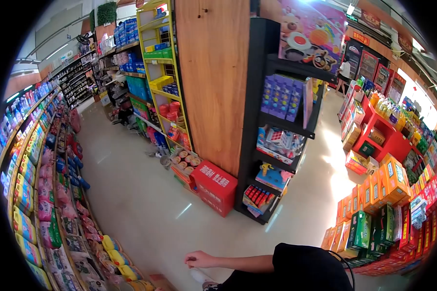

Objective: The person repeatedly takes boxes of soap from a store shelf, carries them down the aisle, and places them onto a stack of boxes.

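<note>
My right hand (199,259) shows at the bottom, at the end of a bare forearm stretching left from a black sleeve (308,266). Its fingers are loosely curled, and I see nothing in them. It hangs over the pale shiny floor, touching no shelf. Part of a white shoe (199,275) shows just below it. Yellow-topped packages (119,257) on the low left shelf are the goods nearest to this hand. My left hand is out of view.
Shelves of packaged goods (46,194) line the left. Ahead stand a wooden pillar (211,82), a red box (214,188) and a black display rack (247,121). Stacked orange cartons (374,189) rise on the right. A distant person (344,72) stands near red-framed coolers (367,65).
</note>
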### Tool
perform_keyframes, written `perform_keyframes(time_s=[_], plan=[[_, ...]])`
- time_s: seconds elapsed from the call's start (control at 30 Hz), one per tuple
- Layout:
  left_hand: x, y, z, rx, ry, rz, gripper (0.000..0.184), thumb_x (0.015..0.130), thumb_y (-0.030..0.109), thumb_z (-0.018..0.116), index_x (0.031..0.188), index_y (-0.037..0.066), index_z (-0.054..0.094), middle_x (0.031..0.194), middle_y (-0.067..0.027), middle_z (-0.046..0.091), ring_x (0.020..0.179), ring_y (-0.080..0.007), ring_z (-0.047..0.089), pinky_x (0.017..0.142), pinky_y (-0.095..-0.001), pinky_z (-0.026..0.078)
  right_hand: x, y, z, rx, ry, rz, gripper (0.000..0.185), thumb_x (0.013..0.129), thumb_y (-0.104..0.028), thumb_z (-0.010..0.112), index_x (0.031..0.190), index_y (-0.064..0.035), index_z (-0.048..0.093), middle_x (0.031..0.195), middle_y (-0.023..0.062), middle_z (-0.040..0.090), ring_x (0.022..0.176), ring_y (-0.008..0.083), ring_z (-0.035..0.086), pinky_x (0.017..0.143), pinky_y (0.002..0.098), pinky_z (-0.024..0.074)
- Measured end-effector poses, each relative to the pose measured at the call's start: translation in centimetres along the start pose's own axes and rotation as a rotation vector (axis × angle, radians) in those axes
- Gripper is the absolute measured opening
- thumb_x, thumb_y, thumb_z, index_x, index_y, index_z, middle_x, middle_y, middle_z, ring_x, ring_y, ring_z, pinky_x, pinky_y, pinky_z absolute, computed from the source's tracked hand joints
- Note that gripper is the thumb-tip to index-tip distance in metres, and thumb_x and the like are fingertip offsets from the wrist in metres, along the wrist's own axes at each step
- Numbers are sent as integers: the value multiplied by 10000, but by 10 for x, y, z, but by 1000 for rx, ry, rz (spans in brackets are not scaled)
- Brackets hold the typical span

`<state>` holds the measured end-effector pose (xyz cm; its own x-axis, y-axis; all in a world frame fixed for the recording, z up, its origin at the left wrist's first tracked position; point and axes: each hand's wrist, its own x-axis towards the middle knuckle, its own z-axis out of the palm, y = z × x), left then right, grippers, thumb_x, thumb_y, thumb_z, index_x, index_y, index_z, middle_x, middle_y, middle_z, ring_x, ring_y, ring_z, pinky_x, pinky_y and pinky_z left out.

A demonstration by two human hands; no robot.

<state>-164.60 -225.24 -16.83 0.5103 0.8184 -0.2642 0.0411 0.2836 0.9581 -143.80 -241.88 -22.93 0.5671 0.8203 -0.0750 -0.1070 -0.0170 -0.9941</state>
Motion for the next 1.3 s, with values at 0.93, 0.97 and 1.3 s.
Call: perform_keyframes(time_s=[0.93, 0.97, 1.3], plan=[[349, 92, -109, -115, 88, 38, 176, 918, 129, 542, 922, -19, 638, 675, -41, 616, 636, -98, 565, 615, -233, 454, 343, -21, 161, -32, -140, 236, 166, 927, -118, 548, 1006, 7, 623, 866, 97, 677, 829, 164, 641, 786, 290, 496], [354, 92, -115, -133, 114, 41, 175, 917, 127, 543, 922, -21, 638, 676, -41, 617, 638, -96, 566, 616, -232, 453, 352, -24, 164, -36, -153, 257, 168, 927, -116, 547, 1011, 7, 624, 868, 98, 677, 830, 167, 641, 790, 293, 495], [402, 112, -130, -127, 348, 11, 162, 909, 109, 551, 918, -23, 645, 681, -42, 623, 659, -92, 584, 611, -225, 459, 455, -29, 197, -13, -341, 291, 163, 929, -108, 541, 996, 11, 629, 849, 106, 678, 811, 180, 643, 759, 290, 493]])
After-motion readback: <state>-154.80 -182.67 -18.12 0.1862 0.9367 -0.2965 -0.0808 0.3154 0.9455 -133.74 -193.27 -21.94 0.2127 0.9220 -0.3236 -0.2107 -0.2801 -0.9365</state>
